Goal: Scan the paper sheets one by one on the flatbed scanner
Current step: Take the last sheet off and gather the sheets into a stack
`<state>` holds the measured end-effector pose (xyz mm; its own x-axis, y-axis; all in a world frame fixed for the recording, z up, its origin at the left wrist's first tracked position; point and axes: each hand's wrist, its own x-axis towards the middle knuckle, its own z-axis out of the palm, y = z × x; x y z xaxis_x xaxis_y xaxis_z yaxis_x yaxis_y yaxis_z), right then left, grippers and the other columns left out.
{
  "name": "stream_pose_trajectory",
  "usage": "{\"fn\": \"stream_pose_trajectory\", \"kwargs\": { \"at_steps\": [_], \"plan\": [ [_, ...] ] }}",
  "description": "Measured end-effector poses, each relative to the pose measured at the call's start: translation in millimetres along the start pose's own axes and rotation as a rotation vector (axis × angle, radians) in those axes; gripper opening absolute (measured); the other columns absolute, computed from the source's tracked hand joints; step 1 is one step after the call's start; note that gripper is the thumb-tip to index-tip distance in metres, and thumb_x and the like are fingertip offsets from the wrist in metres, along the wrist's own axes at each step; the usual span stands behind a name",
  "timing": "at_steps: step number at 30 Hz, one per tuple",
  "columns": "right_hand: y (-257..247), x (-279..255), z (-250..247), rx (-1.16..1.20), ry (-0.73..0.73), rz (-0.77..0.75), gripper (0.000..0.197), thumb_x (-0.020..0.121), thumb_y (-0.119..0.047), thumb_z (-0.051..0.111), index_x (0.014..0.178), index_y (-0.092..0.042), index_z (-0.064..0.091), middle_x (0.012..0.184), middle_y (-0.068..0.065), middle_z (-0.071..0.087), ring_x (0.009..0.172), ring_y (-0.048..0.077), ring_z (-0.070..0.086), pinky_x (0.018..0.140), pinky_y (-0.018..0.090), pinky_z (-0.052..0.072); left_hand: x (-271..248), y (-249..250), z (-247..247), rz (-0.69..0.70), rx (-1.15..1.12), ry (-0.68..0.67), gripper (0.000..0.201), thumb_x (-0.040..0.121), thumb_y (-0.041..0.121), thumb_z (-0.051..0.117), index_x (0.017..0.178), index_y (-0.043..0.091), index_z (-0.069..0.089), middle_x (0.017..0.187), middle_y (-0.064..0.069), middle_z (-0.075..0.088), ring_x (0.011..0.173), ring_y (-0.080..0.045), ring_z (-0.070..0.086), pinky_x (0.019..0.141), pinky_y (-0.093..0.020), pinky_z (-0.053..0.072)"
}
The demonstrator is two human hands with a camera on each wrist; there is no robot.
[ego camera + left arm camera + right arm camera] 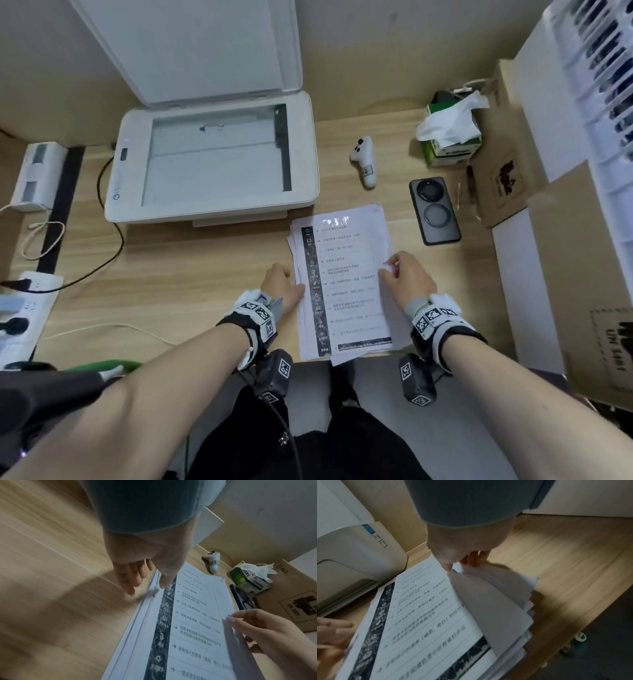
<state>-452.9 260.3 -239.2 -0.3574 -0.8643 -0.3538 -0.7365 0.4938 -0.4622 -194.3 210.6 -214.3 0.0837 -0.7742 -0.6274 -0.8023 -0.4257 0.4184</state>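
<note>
A stack of printed paper sheets (346, 281) lies on the wooden desk near its front edge; the top sheet carries a dark strip along its left side. My right hand (390, 270) pinches the right edge of the top sheet (419, 615) between thumb and fingers and lifts that edge off the stack. My left hand (296, 287) is at the stack's left edge, thumb pressing on the sheets (193, 615), fingers (128, 586) straight beside them on the desk. The white flatbed scanner (305, 154) stands at the back left, lid (205, 44) raised, glass bare.
Right of the scanner lie a white controller (364, 161), a black phone (434, 210) and a green tissue box (448, 137). Cardboard boxes (507, 185) line the right side. A power strip (27, 308) and cables sit at the left edge.
</note>
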Motion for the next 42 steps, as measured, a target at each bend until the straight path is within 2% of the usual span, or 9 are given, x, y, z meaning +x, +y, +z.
{"fn": "stream_pose_trajectory", "kwargs": {
  "at_steps": [3,6,14,23,27,31,35,39,42],
  "plan": [
    [2.3,1.1,2.8,-0.022,0.023,-0.015,0.057,0.086,-0.040,0.068,0.132,-0.012,0.049,0.128,0.007,0.046,0.117,0.027,0.046,0.077,0.039,0.045,-4.4,1.3,-2.1,-0.028,-0.077,-0.047,0.069,0.082,0.020,0.071,0.141,0.007,0.038,0.130,-0.007,0.052,0.114,-0.023,0.054,0.095,-0.032,0.047],
    [1.2,2.6,8.2,0.052,-0.132,0.022,0.059,0.086,-0.043,0.068,0.131,-0.012,0.047,0.127,0.009,0.051,0.113,0.030,0.053,0.082,0.039,0.047,-7.9,0.0,0.4,-0.028,-0.112,-0.124,0.074,0.083,0.019,0.072,0.147,0.008,0.036,0.133,-0.007,0.054,0.119,-0.024,0.054,0.093,-0.029,0.045],
    [-13.3,-18.7,27.4,0.113,-0.273,0.100,0.040,0.080,-0.043,0.067,0.107,-0.015,0.060,0.103,0.002,0.067,0.086,0.025,0.063,0.077,0.039,0.055,-13.9,-19.2,-4.6,-0.134,-0.300,-0.171,0.020,0.079,0.004,0.070,0.085,0.020,0.060,0.102,-0.008,0.070,0.095,-0.026,0.066,0.087,-0.041,0.057],
    [-75.2,-49.4,48.0,0.096,-0.209,0.017,0.027,0.085,-0.027,0.067,0.098,-0.007,0.054,0.087,0.005,0.059,0.079,0.030,0.057,0.065,0.035,0.044,9.4,-77.1,-27.1,-0.106,-0.397,-0.120,0.022,0.070,0.011,0.078,0.090,0.008,0.069,0.095,-0.010,0.073,0.082,-0.022,0.069,0.077,-0.037,0.059],
    [-113.7,-63.1,49.1,0.119,-0.196,-0.091,0.023,0.084,-0.023,0.067,0.101,-0.011,0.055,0.087,0.005,0.062,0.077,0.030,0.057,0.064,0.035,0.045,-9.9,-82.5,-66.7,-0.100,-0.479,-0.187,0.026,0.077,-0.005,0.071,0.102,0.001,0.068,0.097,-0.011,0.071,0.089,-0.025,0.069,0.084,-0.039,0.058],
    [-169.2,-65.7,38.7,0.229,-0.187,-0.180,0.025,0.080,-0.020,0.070,0.103,-0.021,0.061,0.091,-0.001,0.068,0.082,0.024,0.063,0.074,0.040,0.054,-24.9,-92.4,-132.4,-0.060,-0.600,-0.182,0.018,0.083,-0.013,0.062,0.089,0.004,0.066,0.086,-0.009,0.069,0.073,-0.018,0.065,0.056,-0.023,0.056],
    [-227.9,-61.2,15.4,0.347,-0.166,-0.221,0.016,0.080,-0.019,0.074,0.092,-0.023,0.063,0.086,-0.007,0.067,0.083,0.019,0.064,0.068,0.032,0.050,-22.8,-91.6,-195.0,0.023,-0.707,-0.084,0.022,0.082,-0.012,0.063,0.087,0.009,0.064,0.089,-0.006,0.069,0.079,-0.016,0.064,0.057,-0.021,0.049],
    [-287.3,-54.5,8.2,0.491,-0.082,-0.273,0.024,0.064,-0.035,0.073,0.081,-0.020,0.066,0.081,-0.002,0.070,0.083,0.021,0.067,0.070,0.044,0.058,-24.2,-88.6,-266.5,0.152,-0.805,0.041,0.026,0.080,-0.015,0.062,0.087,0.010,0.063,0.093,-0.008,0.066,0.088,-0.020,0.063,0.067,-0.024,0.050],
    [-313.7,-61.4,8.1,0.575,-0.032,-0.276,0.014,0.072,-0.017,0.078,0.072,-0.021,0.065,0.075,-0.002,0.067,0.076,0.018,0.061,0.066,0.038,0.053,-23.9,-91.6,-294.6,0.237,-0.806,0.084,0.028,0.078,-0.017,0.063,0.086,0.009,0.064,0.089,-0.006,0.068,0.083,-0.017,0.063,0.064,-0.022,0.049]
  ]
}}
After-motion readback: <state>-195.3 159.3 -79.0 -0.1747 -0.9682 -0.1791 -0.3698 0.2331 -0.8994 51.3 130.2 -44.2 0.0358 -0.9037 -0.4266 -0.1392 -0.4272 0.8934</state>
